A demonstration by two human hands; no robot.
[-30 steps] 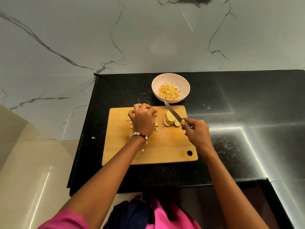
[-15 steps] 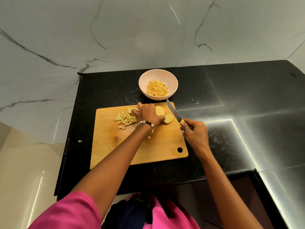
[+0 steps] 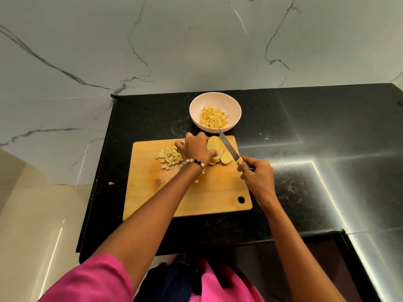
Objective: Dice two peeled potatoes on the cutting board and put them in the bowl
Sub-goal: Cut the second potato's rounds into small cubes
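A wooden cutting board [image 3: 213, 192] lies on the black counter. Potato slices [image 3: 214, 144] are fanned out near its far edge, and my left hand [image 3: 195, 149] rests on their left side, fingers curled over them. A pile of diced potato [image 3: 169, 158] sits to the left of that hand. My right hand [image 3: 256, 176] grips the yellow handle of a knife [image 3: 227, 148], whose blade points away, just right of the slices. A pale pink bowl [image 3: 197, 106] holding diced potato stands beyond the board.
The black counter [image 3: 316, 149] stretches to the right and ends at a left edge near the marble wall [image 3: 152, 51]. One stray potato bit [image 3: 111, 183] lies on the counter left of the board. The board's hanging hole [image 3: 241, 199] is at its near right corner.
My left hand moved right, off the diced pile and onto the slices, leaving the pile uncovered. The knife hand stays beside the slices. The camera view shifted a little.
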